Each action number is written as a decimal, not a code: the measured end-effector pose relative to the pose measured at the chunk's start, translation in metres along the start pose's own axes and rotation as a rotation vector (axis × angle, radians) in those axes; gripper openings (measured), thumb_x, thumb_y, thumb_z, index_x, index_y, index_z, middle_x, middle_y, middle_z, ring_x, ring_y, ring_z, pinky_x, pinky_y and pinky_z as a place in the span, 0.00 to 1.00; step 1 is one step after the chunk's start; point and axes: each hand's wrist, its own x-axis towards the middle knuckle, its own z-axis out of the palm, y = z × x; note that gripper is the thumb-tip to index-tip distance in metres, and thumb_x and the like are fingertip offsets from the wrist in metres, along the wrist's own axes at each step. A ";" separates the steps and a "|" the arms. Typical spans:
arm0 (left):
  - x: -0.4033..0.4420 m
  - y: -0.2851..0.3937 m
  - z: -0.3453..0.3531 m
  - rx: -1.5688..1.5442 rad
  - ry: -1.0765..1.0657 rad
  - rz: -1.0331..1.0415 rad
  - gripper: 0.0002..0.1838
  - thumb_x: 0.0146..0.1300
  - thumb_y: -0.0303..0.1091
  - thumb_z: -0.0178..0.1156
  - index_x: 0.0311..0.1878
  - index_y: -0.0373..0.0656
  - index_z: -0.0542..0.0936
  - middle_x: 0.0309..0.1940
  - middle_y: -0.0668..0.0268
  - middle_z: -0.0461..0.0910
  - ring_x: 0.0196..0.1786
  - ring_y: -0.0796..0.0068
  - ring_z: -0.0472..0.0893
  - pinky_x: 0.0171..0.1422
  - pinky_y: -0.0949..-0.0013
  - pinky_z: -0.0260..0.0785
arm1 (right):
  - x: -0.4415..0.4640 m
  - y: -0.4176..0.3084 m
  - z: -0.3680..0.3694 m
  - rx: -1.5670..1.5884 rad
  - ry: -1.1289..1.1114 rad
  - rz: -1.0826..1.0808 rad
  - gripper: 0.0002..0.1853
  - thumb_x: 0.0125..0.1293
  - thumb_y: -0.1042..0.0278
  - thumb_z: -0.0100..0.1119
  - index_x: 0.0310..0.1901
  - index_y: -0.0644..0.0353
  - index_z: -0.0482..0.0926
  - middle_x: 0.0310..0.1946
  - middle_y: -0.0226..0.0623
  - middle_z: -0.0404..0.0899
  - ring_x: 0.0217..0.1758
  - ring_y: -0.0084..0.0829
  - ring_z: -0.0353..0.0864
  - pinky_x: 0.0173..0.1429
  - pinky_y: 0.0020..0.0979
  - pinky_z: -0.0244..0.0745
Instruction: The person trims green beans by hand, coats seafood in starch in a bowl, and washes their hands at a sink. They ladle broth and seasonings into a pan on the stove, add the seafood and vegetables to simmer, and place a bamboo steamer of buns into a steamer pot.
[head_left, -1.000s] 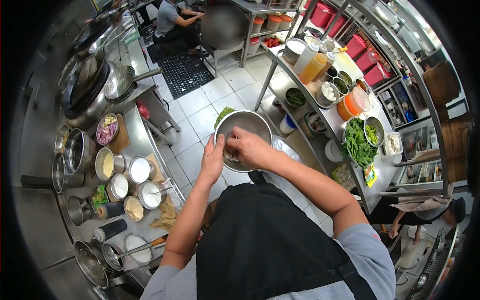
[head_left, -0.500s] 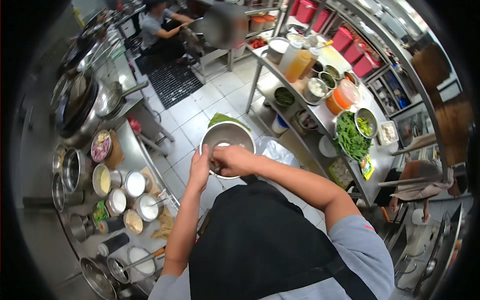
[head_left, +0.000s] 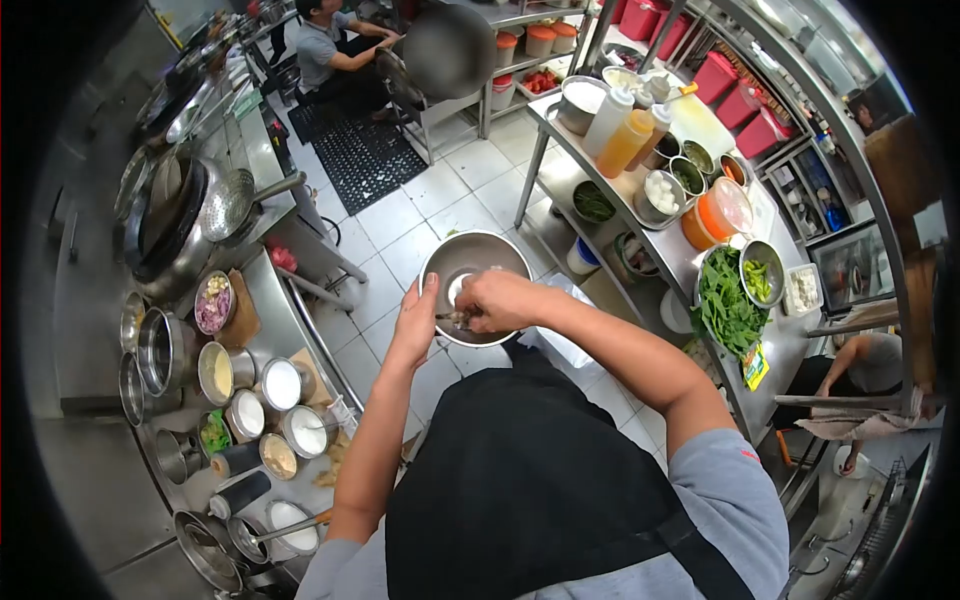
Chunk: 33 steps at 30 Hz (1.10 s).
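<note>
A metal bowl (head_left: 503, 255) is held in front of my apron, above the tiled floor. My left hand (head_left: 413, 325) grips its left side, with the thumb up at the rim. Inside the bowl, my right hand (head_left: 498, 302) has its fingers bent and drawn together. By those fingertips there is a small greyish-brown lump (head_left: 455, 321), too unclear to name; whether the fingers pinch it is hidden. A round white patch (head_left: 457, 288) shows at the bowl's bottom, partly covered by the right hand.
On the left counter stand tubs of white powder (head_left: 282, 384), a bowl of chopped onions (head_left: 213, 303) and a strainer (head_left: 230, 205). The right table carries squeeze bottles (head_left: 627, 143) and leafy greens (head_left: 728, 300). A person (head_left: 330, 50) sits at the back; another person's arm (head_left: 845, 365) shows at right.
My view has shifted, so the surroundings sit further right. The green leaf-like thing behind the bowl is out of sight. My right hand stays inside the bowl, its fingers slightly moved.
</note>
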 end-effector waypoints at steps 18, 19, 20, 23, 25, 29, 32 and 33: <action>0.118 0.056 0.069 0.186 0.025 0.071 0.29 0.75 0.51 0.43 0.64 0.32 0.68 0.54 0.53 0.77 0.56 0.67 0.73 0.63 0.67 0.64 | 0.038 0.122 -0.079 -0.171 -0.130 -0.106 0.13 0.48 0.69 0.60 0.38 0.60 0.82 0.37 0.45 0.77 0.41 0.47 0.81 0.45 0.44 0.77; 0.120 0.053 0.069 0.183 0.036 0.071 0.29 0.75 0.51 0.43 0.64 0.32 0.68 0.54 0.53 0.77 0.56 0.67 0.73 0.63 0.67 0.64 | 0.039 0.122 -0.085 -0.122 -0.168 -0.112 0.12 0.49 0.68 0.61 0.36 0.62 0.80 0.36 0.45 0.77 0.41 0.47 0.80 0.45 0.45 0.76; 0.123 0.047 0.068 0.141 0.047 0.040 0.29 0.75 0.50 0.43 0.63 0.33 0.69 0.53 0.54 0.77 0.55 0.68 0.74 0.61 0.68 0.65 | 0.041 0.122 -0.091 -0.125 -0.170 -0.121 0.12 0.49 0.68 0.61 0.36 0.62 0.80 0.36 0.45 0.77 0.41 0.47 0.80 0.45 0.45 0.76; 0.130 0.057 0.061 0.027 0.045 -0.055 0.27 0.75 0.51 0.44 0.61 0.34 0.71 0.50 0.56 0.78 0.52 0.70 0.76 0.58 0.68 0.68 | 0.046 0.119 -0.110 0.084 -0.291 -0.173 0.14 0.51 0.66 0.61 0.39 0.65 0.80 0.35 0.47 0.80 0.40 0.47 0.81 0.45 0.41 0.75; 0.129 0.068 0.054 -0.042 0.022 -0.141 0.27 0.74 0.51 0.45 0.60 0.35 0.71 0.48 0.57 0.79 0.51 0.71 0.76 0.55 0.68 0.70 | 0.048 0.121 -0.108 0.192 -0.276 -0.154 0.15 0.51 0.67 0.60 0.41 0.64 0.80 0.36 0.47 0.80 0.40 0.46 0.81 0.46 0.40 0.76; 0.141 0.078 0.037 -0.044 -0.079 -0.300 0.28 0.73 0.54 0.47 0.61 0.38 0.70 0.49 0.58 0.78 0.51 0.71 0.78 0.49 0.61 0.76 | 0.043 0.102 -0.120 0.313 -0.274 -0.121 0.20 0.50 0.71 0.61 0.47 0.65 0.79 0.38 0.47 0.80 0.41 0.44 0.81 0.47 0.37 0.75; 0.147 0.076 0.026 -0.053 -0.145 -0.360 0.29 0.72 0.55 0.47 0.63 0.39 0.67 0.52 0.58 0.76 0.50 0.70 0.79 0.49 0.58 0.76 | 0.044 0.093 -0.118 0.327 -0.299 -0.039 0.17 0.51 0.72 0.64 0.44 0.65 0.78 0.35 0.44 0.79 0.38 0.43 0.79 0.45 0.36 0.73; 0.150 0.074 0.020 -0.055 -0.161 -0.340 0.29 0.73 0.55 0.47 0.63 0.38 0.67 0.51 0.58 0.77 0.50 0.70 0.79 0.50 0.59 0.76 | 0.045 0.092 -0.116 0.297 -0.279 -0.061 0.15 0.51 0.72 0.66 0.42 0.64 0.77 0.34 0.43 0.78 0.37 0.42 0.79 0.43 0.37 0.73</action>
